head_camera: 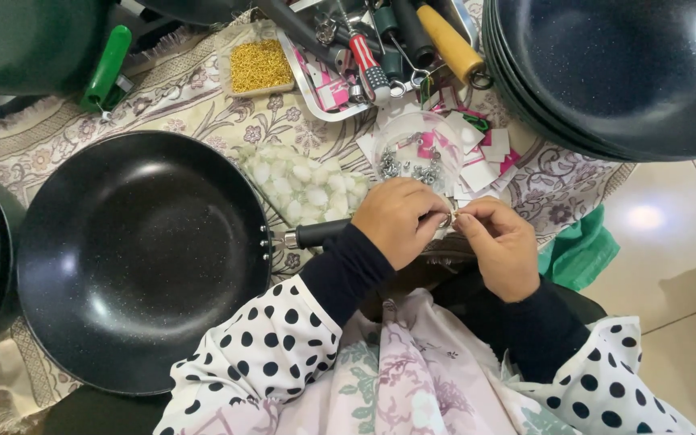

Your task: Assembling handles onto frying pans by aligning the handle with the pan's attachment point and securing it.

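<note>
Left hand [400,219] curled over the black pan handle [321,234] and right hand [503,246] together pinch a small metal fitting [453,215] just below the clear screw bowl [414,153].

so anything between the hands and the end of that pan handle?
Nothing visible. The left hand is wrapped over the pan handle end, and the right hand meets it there, fingertips pinching a small metal piece.

One head-worn camera looks steeply down, close over the hands [453,229] and patterned cloth [195,97]
</note>
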